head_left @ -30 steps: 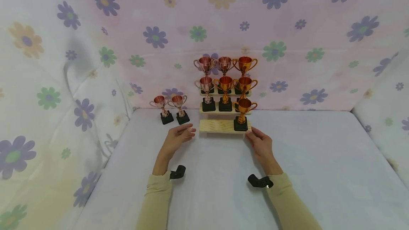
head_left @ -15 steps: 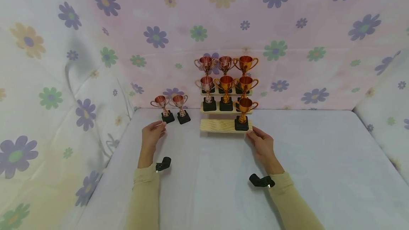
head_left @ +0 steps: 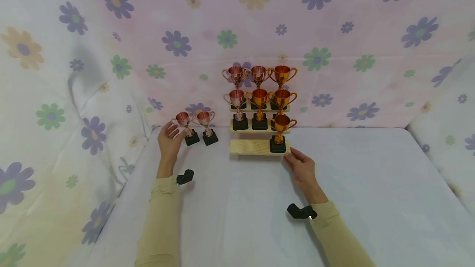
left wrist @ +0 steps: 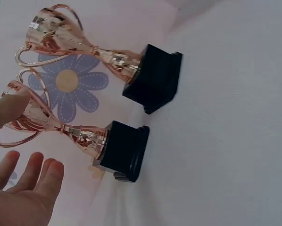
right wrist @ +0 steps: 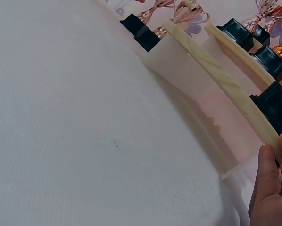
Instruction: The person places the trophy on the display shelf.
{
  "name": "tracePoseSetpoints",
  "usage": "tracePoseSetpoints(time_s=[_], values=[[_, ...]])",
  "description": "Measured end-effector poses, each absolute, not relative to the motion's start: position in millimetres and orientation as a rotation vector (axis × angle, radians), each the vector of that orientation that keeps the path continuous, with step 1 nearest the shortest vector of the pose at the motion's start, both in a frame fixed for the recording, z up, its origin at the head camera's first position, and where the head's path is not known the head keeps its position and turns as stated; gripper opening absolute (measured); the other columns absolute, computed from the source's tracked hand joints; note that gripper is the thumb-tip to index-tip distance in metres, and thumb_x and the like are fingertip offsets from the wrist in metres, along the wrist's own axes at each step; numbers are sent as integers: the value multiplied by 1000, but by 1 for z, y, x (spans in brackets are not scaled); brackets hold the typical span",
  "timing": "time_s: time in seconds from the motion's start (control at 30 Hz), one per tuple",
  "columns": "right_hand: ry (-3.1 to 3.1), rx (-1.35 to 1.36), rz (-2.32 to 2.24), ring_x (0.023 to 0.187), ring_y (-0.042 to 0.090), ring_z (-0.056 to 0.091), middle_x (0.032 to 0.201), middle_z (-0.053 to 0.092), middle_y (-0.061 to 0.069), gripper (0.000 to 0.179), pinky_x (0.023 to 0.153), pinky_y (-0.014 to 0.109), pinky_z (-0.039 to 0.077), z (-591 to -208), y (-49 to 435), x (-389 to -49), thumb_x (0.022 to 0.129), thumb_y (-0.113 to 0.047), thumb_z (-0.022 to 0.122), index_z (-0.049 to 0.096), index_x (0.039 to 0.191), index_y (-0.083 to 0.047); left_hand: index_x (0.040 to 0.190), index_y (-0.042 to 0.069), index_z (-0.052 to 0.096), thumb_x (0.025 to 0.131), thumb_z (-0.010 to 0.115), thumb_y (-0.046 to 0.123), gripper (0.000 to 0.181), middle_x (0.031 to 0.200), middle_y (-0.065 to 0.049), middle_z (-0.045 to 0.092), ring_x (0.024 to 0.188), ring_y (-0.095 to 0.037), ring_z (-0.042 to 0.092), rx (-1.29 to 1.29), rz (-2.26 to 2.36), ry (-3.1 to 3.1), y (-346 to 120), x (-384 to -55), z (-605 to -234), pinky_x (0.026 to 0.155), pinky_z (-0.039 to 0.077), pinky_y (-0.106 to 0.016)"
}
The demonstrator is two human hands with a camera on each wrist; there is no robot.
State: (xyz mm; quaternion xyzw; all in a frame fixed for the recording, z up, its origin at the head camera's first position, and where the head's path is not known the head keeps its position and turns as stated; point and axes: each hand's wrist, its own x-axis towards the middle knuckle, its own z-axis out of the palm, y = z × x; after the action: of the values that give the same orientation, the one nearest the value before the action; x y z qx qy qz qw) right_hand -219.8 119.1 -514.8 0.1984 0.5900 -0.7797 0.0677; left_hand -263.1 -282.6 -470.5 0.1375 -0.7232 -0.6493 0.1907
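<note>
My left hand (head_left: 169,141) is at the leftmost rose-gold trophy cup (head_left: 189,132), which stands on the table at the left. In the left wrist view the thumb overlaps the cup's bowl, while the other fingers (left wrist: 51,181) are spread below it, apart from the cup. Close beside stands a second rose-gold trophy cup (left wrist: 61,35) on a black base. My right hand (head_left: 303,171) pinches the front right corner of a wooden tiered shelf (head_left: 249,146) between thumb and fingers. A gold trophy cup (head_left: 282,125) stands at the right end of that lowest step.
Several trophies fill the two upper steps: rose-gold ones (head_left: 237,99) toward the left, gold ones (head_left: 283,73) toward the right. The shelf stands near the back of the white table (head_left: 356,184). Flowered cloth (head_left: 356,52) hangs behind and at both sides.
My left hand has moved left and then forward, from beside the shelf to the leftmost rose-gold trophy cup. My right hand stays at the shelf's corner.
</note>
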Motion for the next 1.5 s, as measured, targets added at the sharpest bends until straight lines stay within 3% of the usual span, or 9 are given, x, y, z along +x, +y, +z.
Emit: tracePoseSetpoints(time_s=[0.13, 0.33, 0.47, 1.0, 1.3, 1.5], values=[[1781, 600, -2346, 123, 20, 57, 151, 47, 15, 50, 98, 21, 53, -514, 119, -220, 103, -11, 59, 47, 151, -3, 151, -1, 40, 91, 74, 4, 70, 144, -22, 51, 134, -34, 51, 375, -1872, -2017, -283, -270, -464, 114, 46, -41], [1772, 602, -2359, 119, 17, 59, 151, 48, 15, 49, 97, 20, 54, -514, 119, -219, 103, -10, 60, 48, 150, -3, 141, 0, 53, 88, 76, 2, 58, 122, -10, 60, 110, -17, 62, 369, -1881, -1981, -280, -279, -462, 87, 54, -14], [1771, 602, -2361, 114, 14, 60, 151, 47, 16, 50, 97, 20, 54, -515, 119, -219, 103, -10, 60, 47, 150, -2, 138, -2, 56, 89, 76, 3, 53, 109, -2, 61, 97, -7, 62, 369, -1870, -1976, -280, -282, -463, 81, 53, -11], [1784, 592, -2371, 115, 16, 60, 150, 48, 16, 49, 94, 19, 55, -518, 119, -220, 102, -10, 61, 48, 149, -1, 128, -6, 62, 89, 78, 5, 44, 98, 1, 63, 89, -7, 64, 356, -1814, -1689, -286, -274, -474, 82, 54, -12], [1796, 553, -2374, 107, 8, 62, 149, 48, 17, 49, 95, 18, 55, -516, 122, -218, 103, -11, 60, 47, 150, -1, 115, 3, 67, 87, 76, -4, 30, 99, -5, 66, 90, -14, 66, 290, -1918, -1400, -280, -240, -467, 85, 61, -22], [1780, 545, -2378, 105, 6, 62, 149, 47, 17, 49, 99, 20, 53, -515, 120, -216, 104, -11, 59, 46, 150, -1, 108, -2, 69, 85, 75, -11, 25, 91, -7, 67, 83, -15, 69, 93, -1999, -1359, -269, -224, -450, 82, 62, -31]])
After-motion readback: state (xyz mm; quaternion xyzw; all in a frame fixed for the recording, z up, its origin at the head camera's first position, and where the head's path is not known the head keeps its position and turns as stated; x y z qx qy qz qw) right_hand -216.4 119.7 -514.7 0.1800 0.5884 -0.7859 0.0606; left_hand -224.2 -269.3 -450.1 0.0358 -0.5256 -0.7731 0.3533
